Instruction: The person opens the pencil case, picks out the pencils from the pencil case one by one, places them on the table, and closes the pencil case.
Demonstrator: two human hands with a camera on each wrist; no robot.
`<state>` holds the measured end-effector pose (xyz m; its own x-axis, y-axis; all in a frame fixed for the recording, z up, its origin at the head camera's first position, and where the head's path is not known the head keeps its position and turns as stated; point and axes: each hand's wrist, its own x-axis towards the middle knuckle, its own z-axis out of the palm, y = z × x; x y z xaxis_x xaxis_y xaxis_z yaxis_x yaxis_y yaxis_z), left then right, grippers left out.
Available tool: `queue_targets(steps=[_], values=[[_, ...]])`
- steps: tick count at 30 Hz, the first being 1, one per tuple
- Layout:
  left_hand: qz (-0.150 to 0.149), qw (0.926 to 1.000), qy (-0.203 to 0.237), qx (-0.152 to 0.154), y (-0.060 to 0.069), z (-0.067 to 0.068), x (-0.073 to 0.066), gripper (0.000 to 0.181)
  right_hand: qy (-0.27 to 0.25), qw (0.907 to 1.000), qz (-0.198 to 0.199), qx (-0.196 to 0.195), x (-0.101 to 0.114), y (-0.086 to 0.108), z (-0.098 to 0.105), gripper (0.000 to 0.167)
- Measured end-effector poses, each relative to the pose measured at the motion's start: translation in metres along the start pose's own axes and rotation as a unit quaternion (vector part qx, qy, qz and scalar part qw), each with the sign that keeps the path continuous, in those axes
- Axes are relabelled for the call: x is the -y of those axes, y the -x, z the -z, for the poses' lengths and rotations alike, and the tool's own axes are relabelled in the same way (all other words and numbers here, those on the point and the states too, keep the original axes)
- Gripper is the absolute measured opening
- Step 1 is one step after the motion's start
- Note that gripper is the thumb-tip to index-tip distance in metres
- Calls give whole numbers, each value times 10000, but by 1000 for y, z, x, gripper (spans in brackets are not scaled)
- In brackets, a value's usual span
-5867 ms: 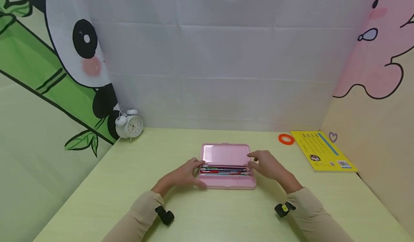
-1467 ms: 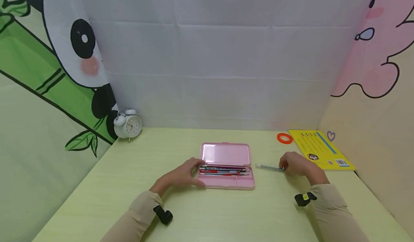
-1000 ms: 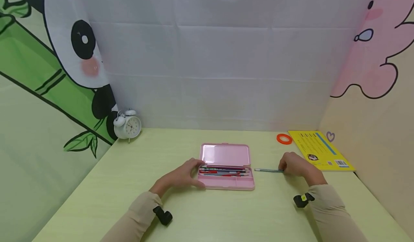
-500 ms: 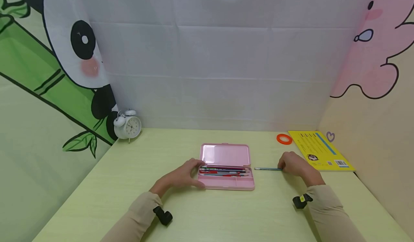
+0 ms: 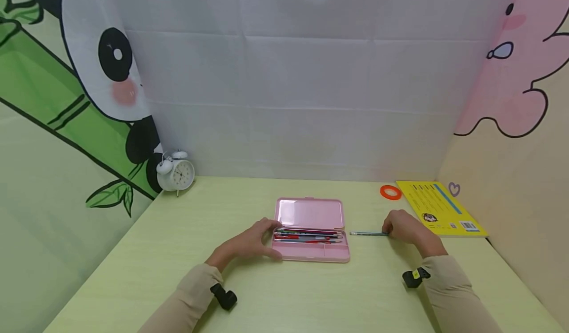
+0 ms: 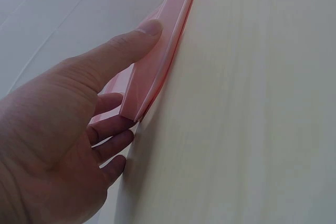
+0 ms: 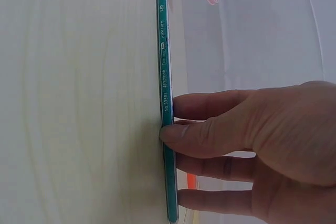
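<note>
A pink pencil case (image 5: 311,250) lies open on the table, its lid (image 5: 309,213) tipped back and several pencils (image 5: 306,236) in its rear compartment. My left hand (image 5: 251,240) holds the case by its left end. In the left wrist view the thumb (image 6: 149,28) presses the case's front side while the other fingers bend at its corner. To the right of the case, my right hand (image 5: 403,228) pinches a green pencil (image 5: 368,233) between thumb and fingers. The right wrist view shows this pencil (image 7: 166,77) along the tabletop, its metal-banded eraser end toward the case.
A yellow book (image 5: 442,209) lies at the table's right edge, just behind the right hand. Beside it is an orange-red ring (image 5: 390,192). A white alarm clock (image 5: 178,173) stands at the back left corner. A white cloth (image 5: 306,101) hangs behind the table.
My right hand has moved from the case's right end out to the right, with a pencil now in it. The pencil has turned slightly, level with the case. The left hand stays put.
</note>
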<state>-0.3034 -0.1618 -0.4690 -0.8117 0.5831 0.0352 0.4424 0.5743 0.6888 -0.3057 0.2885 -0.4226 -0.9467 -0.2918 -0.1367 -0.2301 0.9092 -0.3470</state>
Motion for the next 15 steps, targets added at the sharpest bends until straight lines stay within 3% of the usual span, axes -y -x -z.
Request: queue_targets(steps=[7,15], values=[[12,10000,0,0,0,0,0,87,16,9998,172,-23,0,2,1,20],[36,10000,-59,20,1,0,-1,87,4,9999,102,48,0,3,2,22]])
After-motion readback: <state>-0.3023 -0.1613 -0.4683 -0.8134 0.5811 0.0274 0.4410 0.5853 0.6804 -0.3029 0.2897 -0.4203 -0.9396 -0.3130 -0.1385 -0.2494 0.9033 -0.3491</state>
